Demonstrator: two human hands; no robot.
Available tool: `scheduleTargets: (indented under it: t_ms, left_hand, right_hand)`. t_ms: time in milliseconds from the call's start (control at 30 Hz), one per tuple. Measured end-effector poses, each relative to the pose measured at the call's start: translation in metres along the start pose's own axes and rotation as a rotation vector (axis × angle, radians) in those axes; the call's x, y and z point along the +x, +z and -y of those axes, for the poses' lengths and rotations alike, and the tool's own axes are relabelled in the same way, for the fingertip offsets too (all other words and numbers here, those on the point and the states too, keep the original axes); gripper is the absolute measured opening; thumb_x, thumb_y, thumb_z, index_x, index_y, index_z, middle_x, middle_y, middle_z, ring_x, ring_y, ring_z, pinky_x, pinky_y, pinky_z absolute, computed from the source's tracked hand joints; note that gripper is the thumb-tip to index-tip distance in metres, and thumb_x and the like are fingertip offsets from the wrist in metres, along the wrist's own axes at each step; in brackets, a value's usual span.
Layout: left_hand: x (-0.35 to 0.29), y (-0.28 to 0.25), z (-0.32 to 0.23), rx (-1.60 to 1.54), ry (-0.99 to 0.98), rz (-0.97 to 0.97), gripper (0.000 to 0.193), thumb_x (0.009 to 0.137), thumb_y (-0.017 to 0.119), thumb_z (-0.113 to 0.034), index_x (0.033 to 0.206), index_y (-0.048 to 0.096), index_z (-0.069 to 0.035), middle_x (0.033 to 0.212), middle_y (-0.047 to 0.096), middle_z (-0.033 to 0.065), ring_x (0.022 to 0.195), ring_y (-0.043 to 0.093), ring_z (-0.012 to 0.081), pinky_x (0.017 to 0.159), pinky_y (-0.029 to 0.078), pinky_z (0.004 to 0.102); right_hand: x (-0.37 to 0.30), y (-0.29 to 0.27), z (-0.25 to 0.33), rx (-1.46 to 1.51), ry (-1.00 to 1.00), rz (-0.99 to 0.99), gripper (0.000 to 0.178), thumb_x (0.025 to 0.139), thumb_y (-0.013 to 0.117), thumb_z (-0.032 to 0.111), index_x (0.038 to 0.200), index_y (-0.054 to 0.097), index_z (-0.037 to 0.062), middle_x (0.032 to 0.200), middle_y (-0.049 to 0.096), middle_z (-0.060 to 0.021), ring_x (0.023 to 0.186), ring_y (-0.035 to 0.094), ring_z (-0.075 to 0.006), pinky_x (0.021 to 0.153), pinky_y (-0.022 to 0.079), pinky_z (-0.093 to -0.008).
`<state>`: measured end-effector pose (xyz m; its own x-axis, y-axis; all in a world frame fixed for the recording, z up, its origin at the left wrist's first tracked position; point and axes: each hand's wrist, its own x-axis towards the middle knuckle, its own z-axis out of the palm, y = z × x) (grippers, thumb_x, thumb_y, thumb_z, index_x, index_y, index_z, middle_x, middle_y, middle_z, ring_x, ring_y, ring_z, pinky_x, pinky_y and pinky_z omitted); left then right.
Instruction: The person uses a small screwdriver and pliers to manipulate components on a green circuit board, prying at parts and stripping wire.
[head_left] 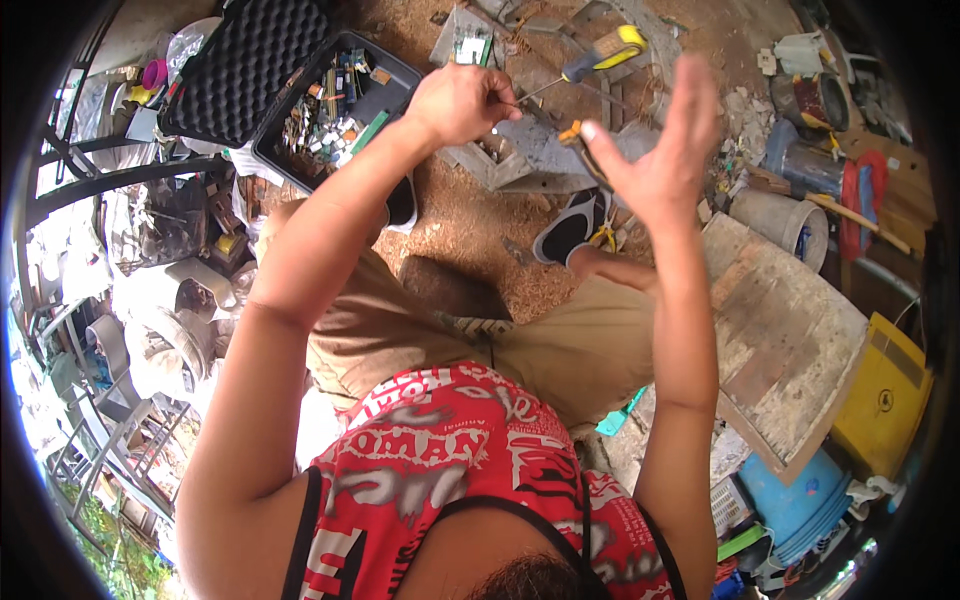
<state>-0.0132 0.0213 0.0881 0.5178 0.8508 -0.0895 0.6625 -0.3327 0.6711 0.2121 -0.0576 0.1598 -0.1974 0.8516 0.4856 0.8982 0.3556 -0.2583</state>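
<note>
From the head view: pinching the thin shaft of a screwdriver close to its tip in the left hand, with thumb and fingers closed together on the metal. Slanting up and to the right from there, with the yellow-and-dark handle outermost. Holding the right hand open and slightly blurred, with fingers stretched upward and thumb spread apart from them, just beside and below the handle. Showing, near the right thumb, a dark tool with orange ends; hard to tell touching from lying just beneath. Showing also, below the hands, a grey slab on a floor covered in brown shavings, and, beyond the left wrist, a small green-and-white circuit board. To the left, displaying an open black case, filled with electronic scraps and joined to a lid lined with bumpy foam. To the right, displaying a worn wooden board, a pale bucket, a yellow box and a blue tub.
</note>
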Motion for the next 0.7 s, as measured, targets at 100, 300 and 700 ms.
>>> scheduleTargets:
  t_ms: [100, 300, 700]
  left_hand:
    - [-0.008, -0.013, -0.008, 0.074, 0.025, 0.060, 0.010, 0.078, 0.074, -0.021, 0.085, 0.073, -0.013, 0.077, 0.071, 0.0071, 0.073, 0.069, 0.0241, 0.067, 0.053, 0.0365]
    - [-0.006, -0.019, 0.003, -0.331, 0.089, -0.078, 0.014, 0.085, 0.074, -0.014, 0.096, 0.071, -0.005, 0.082, 0.071, 0.0030, 0.073, 0.066, 0.0114, 0.065, 0.052, 0.0287]
    - [0.016, -0.022, 0.002, -0.934, -0.230, -0.260, 0.029, 0.095, 0.065, -0.021, 0.117, 0.066, -0.002, 0.093, 0.069, 0.0001, 0.080, 0.063, 0.0063, 0.074, 0.053, 0.0222]
  right_hand:
    - [0.041, -0.030, 0.028, -0.329, -0.268, 0.138, 0.065, 0.077, 0.077, 0.034, 0.135, 0.052, 0.0153, 0.124, 0.055, -0.0085, 0.118, 0.049, -0.0314, 0.106, 0.035, -0.0486]
    - [0.030, -0.020, -0.011, -0.051, -0.144, 0.254, 0.022, 0.083, 0.070, 0.029, 0.099, 0.071, 0.0135, 0.087, 0.065, -0.0001, 0.087, 0.061, -0.0214, 0.079, 0.049, -0.0360]
    - [-0.007, 0.028, -0.013, 0.319, 0.217, 0.236, 0.031, 0.091, 0.066, 0.033, 0.115, 0.065, 0.0133, 0.101, 0.070, -0.0103, 0.086, 0.069, -0.0295, 0.072, 0.055, -0.0391]
